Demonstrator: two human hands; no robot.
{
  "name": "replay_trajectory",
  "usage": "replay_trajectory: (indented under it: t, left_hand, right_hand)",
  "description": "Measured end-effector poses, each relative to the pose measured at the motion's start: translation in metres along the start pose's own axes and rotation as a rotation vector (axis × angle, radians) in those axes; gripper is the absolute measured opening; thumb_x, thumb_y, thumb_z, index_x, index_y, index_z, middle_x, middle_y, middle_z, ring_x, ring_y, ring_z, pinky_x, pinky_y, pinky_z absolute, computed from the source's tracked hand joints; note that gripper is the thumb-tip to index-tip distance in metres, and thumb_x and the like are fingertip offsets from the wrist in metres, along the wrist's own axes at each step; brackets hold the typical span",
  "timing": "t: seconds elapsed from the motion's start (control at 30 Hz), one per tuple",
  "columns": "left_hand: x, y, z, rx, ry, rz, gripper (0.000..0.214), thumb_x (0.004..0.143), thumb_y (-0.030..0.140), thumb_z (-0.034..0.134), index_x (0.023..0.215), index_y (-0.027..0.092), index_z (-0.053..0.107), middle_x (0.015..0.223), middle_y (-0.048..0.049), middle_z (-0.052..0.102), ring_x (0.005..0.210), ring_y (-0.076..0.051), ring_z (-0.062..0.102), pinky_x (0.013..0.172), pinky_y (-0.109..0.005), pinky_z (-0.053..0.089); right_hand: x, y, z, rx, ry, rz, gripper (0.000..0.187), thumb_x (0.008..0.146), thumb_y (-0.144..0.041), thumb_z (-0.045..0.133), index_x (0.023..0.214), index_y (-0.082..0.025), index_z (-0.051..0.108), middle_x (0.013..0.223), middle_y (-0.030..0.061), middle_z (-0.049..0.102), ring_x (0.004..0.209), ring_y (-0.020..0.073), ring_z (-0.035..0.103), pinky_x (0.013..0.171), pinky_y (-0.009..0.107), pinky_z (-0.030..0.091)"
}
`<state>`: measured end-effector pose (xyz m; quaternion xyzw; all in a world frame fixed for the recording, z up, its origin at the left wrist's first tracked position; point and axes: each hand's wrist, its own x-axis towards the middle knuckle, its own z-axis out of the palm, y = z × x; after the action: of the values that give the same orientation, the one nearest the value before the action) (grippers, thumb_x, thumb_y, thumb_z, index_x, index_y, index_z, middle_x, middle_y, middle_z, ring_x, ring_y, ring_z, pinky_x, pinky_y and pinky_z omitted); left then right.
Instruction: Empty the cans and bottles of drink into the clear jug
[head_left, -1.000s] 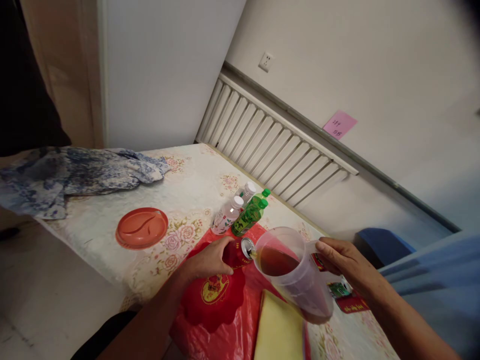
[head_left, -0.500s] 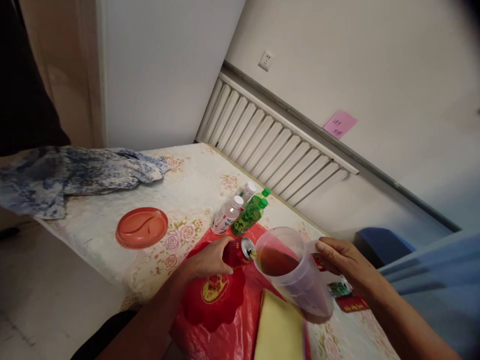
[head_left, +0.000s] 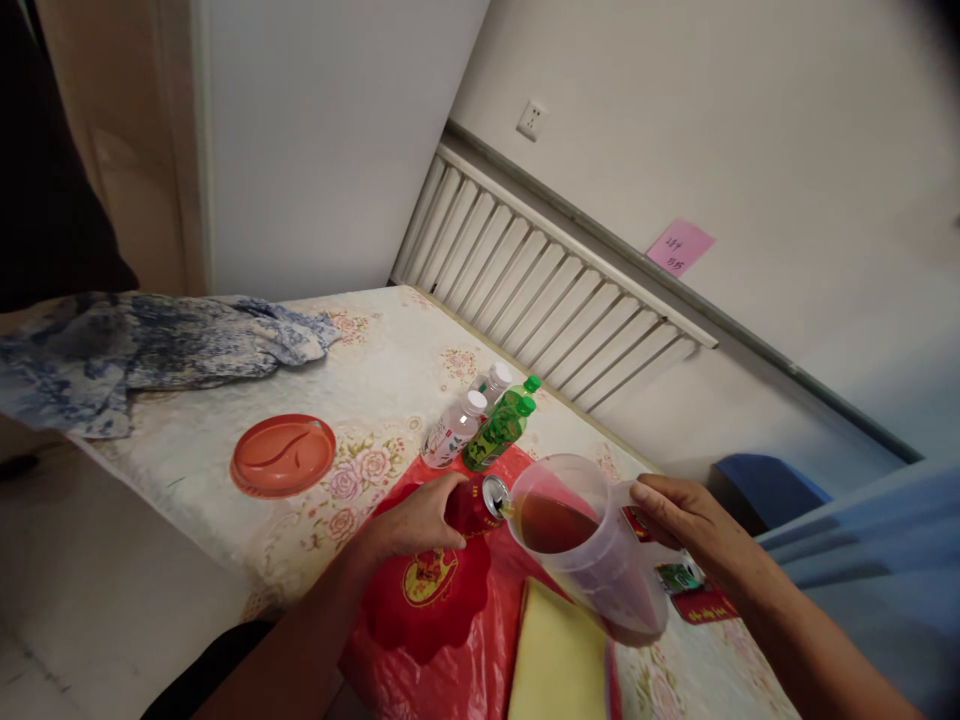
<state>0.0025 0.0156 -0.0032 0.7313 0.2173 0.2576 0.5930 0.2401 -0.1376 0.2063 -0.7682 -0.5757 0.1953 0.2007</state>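
Observation:
My left hand [head_left: 429,518] is wrapped round a red drink can [head_left: 472,508] that lies tilted on its side, its open silver top at the pitcher's rim. Liquid runs from the can's mouth at the rim. A clear plastic pitcher [head_left: 607,575], tipped toward the can, holds reddish-brown liquid [head_left: 559,525]. By its handle my right hand [head_left: 686,515] grips the pitcher, the fingers partly hidden behind it. Under the can and left wrist is a scalloped red piece [head_left: 424,625] with a gold emblem.
White-capped bottles [head_left: 450,432] and green-capped bottles [head_left: 499,435] stand behind the can. A yellow pad [head_left: 559,660] lies on red plastic [head_left: 480,640]. Left are an orange divided plate [head_left: 283,456] and patterned cloth [head_left: 202,340]. A radiator [head_left: 540,270] lines the wall. Red-and-green packets [head_left: 682,577] lie right.
Both hands, the can and the pitcher keep nearly the same positions. The can's opening shows slightly more clearly now.

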Motion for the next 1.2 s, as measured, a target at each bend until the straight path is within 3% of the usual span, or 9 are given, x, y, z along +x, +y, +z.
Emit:
replay_trajectory:
  t: [0.4,1.2]
  left_hand:
    - [0.0001,0.0013,0.0008,0.029,-0.003,-0.007,0.064,0.056,0.013,0.069,0.117,0.021,0.055,0.116,-0.0042,0.067,0.100,-0.026,0.064,0.084,-0.032,0.051]
    - [0.0006,-0.0031,0.0010,0.040,-0.004,0.001,0.066,0.056,0.014,0.070,0.120,0.023,0.055,0.116,-0.0034,0.066,0.101,-0.025,0.064,0.085,-0.032,0.051]
  right_hand:
    - [-0.0012,0.0046,-0.0008,0.026,-0.009,0.075,0.056,0.082,-0.073,0.049,0.063,-0.021,0.053,0.057,-0.0025,0.047,0.051,0.0110,0.039,0.045,0.023,0.034]
    - [-0.0006,0.0002,0.0028,0.037,-0.008,0.054,0.057,0.082,-0.073,0.050,0.060,-0.021,0.045,0.054,-0.0040,0.042,0.050,0.0101,0.034,0.047,0.024,0.029]
